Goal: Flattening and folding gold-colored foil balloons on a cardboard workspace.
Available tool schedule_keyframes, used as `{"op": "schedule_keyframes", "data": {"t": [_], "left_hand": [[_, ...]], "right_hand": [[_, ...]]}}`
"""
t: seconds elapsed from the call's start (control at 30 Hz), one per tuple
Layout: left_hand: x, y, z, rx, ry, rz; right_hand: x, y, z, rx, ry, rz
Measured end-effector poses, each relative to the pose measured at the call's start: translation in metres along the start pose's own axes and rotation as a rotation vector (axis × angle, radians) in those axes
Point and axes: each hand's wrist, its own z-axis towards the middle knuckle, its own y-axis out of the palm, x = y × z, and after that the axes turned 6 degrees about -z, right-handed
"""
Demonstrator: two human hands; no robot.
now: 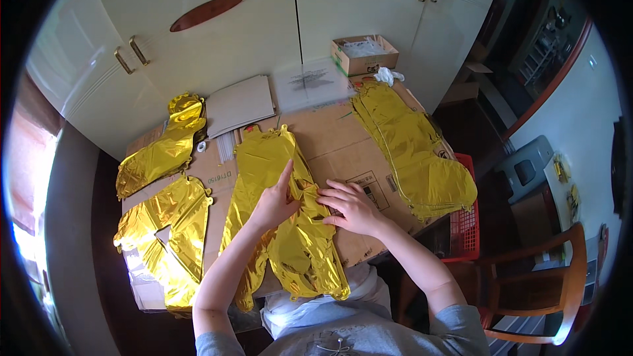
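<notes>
One gold foil sheet [262,158] runs near-to-far under the left hand [274,207], whose grip I can't tell; the right hand [356,208], spread wide, touches the sheet's right edge.

Right fingers [337,195] — spread, apparently flat

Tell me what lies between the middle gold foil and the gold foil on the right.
In the head view, printed cardboard and the right hand, its fingertips at the edge of the middle foil, lie before the right foil.
</notes>
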Motion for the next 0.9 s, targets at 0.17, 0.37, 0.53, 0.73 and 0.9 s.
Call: {"op": "schedule_keyframes", "data": {"t": [0.17,0.37,0.53,0.73,0.9], "left_hand": [[-0.004,0.002,0.001,-0.006,0.017,0.014],[0.009,-0.003,0.0,-0.06,-0.067,0.02],[0.009,0.001,-0.006,0.16,0.23,0.404],[0.017,0.02,-0.014,-0.062,0.574,0.646],[0.012,0.024,-0.016,-0.064,0.536,0.636]], "right_hand": [[0.004,-0.006,-0.003,-0.124,-0.014,-0.008],[0.005,-0.017,-0.002,-0.236,-0.039,-0.045],[0.003,-0.019,-0.002,-0.267,-0.033,-0.061],[0.004,-0.018,-0.003,-0.311,-0.033,-0.111],[0.004,-0.018,-0.004,-0.281,-0.058,-0.119]]}}
